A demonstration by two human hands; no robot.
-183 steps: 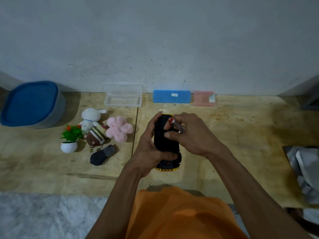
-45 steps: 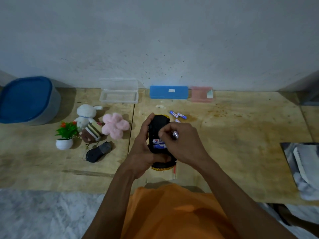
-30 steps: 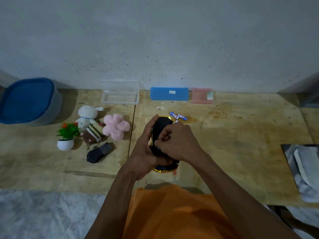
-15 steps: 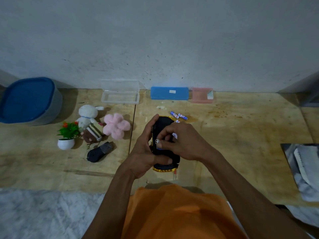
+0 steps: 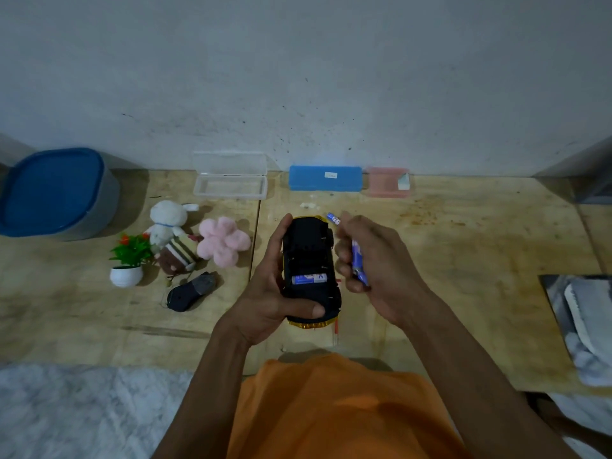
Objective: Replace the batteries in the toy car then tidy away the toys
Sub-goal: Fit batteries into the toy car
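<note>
Swapping batteries, roughly halfway: left hand [image 5: 265, 293] clamps the upturned black-and-yellow toy car [image 5: 311, 270] above the wooden bench [image 5: 463, 246], one cell seated, right hand [image 5: 371, 260] gripping a blue battery [image 5: 359, 263]. Plush toys [image 5: 198, 240] far left not tidied yet.

We see the toy car [image 5: 309, 256] upside down, black underside up, one battery [image 5: 309, 278] seated crosswise; just right of the car, a blue battery [image 5: 359, 265], upright.

The right hand [image 5: 371, 260] hides most of a blurred blue battery [image 5: 359, 265].
</note>
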